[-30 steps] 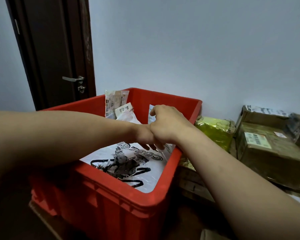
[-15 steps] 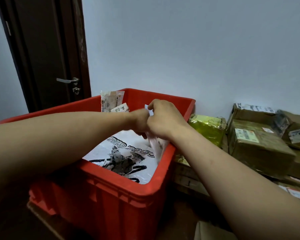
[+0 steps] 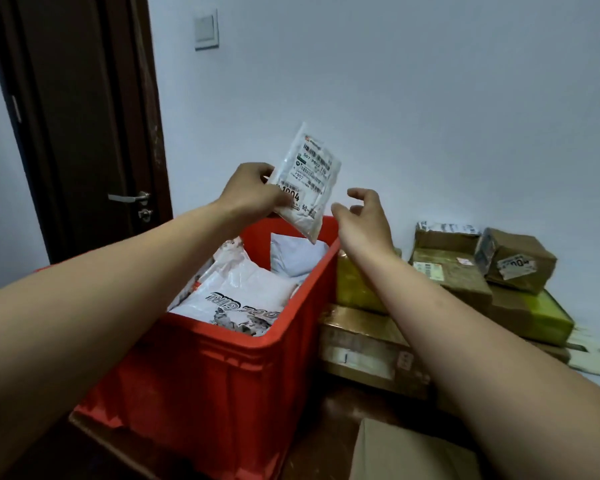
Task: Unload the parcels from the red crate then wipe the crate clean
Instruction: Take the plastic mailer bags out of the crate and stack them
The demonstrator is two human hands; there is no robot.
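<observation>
We are pinching a small white labelled pouch (image 3: 305,181) by its edge in our left hand (image 3: 253,192), lifting it clear above the red crate (image 3: 222,375). Our right hand (image 3: 364,216) is hovering empty and loose-fingered just beside it, probably to receive it.

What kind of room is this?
Probably a room at home used for storing parcels: a red crate full of mail bags, taped boxes stacked by the wall, and an ordinary door.
</observation>
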